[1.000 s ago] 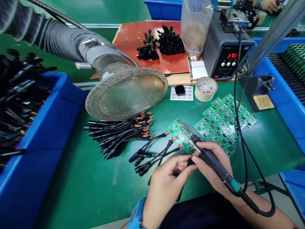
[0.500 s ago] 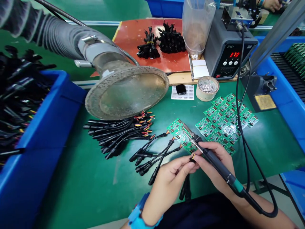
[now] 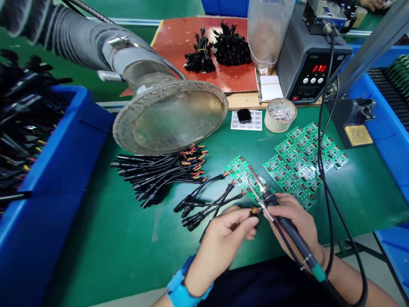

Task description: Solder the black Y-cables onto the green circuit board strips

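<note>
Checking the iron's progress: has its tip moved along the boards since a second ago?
Yes. The soldering iron tip has moved back toward the person, from the board strip's far end to its near end, by the right hand.

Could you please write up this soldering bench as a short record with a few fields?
Left hand: pinches the wire end of a black cable at its fingertips.
Right hand: grips a soldering iron, tip over the near circuit boards.
Station display: reads 370.
Loose cables: fanned on the green mat, under the fume hood.
Blue bin: at left, holds more cables.
</note>
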A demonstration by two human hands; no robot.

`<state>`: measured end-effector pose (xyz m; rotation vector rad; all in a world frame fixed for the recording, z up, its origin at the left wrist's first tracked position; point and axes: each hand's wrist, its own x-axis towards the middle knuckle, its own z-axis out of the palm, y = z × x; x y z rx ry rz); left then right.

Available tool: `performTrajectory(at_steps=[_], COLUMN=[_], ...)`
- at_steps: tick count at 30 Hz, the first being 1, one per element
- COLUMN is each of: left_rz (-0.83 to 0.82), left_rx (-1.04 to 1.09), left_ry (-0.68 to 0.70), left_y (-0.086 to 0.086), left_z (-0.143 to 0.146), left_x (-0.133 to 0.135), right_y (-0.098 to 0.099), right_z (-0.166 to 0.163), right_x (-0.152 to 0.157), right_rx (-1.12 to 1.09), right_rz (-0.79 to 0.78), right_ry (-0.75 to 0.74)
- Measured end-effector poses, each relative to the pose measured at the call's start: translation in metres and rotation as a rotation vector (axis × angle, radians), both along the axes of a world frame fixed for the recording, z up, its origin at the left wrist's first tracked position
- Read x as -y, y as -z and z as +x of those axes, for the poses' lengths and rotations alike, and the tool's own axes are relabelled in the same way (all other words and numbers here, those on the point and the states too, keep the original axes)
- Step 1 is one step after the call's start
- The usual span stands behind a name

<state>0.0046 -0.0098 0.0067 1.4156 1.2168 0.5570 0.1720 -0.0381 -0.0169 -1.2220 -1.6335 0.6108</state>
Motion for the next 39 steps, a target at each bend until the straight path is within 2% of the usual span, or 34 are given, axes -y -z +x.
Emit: performTrajectory(at_steps=[2,4,6,9,12,18,25,39], left_rz=[-0.114,-0.087,0.081,0.397,0.533,0.545,0.541,0.554], left_rx=[0.046,0.015,-0.099,-0.290,-0.364,-0.411,-0.413,-0.458], left_ry=[-0.124,-0.204,-0.204,-0.130,-0.079,-0.038,-0.056,-0.050], left_y=[0.003,0.006,0.010,0.014,0.014,0.012,0.013,0.012], left_z=[-0.004,-0.006,-0.007,-0.004,0.000,0.000,0.001,0.003], left_x=[0.000,0.002,0.005,0.008,0.009,0.007,0.007,0.009], right_y=[0.003,0.005,0.006,0.004,0.002,0.004,0.008,0.011], right_z=[0.009,0.019,0.030,0.042,0.045,0.042,0.043,0.044], right_x=[0.008,0.018,0.029,0.041,0.046,0.044,0.046,0.048], right_rx=[-0.027,-0.042,-0.042,-0.011,0.021,0.080,0.111,0.105], right_rz=[0.023,0.031,0.004,0.000,0.055,0.075,0.021,0.015], right_ry=[0.057,0.045,-0.007,-0.105,-0.145,-0.203,-0.204,-0.231])
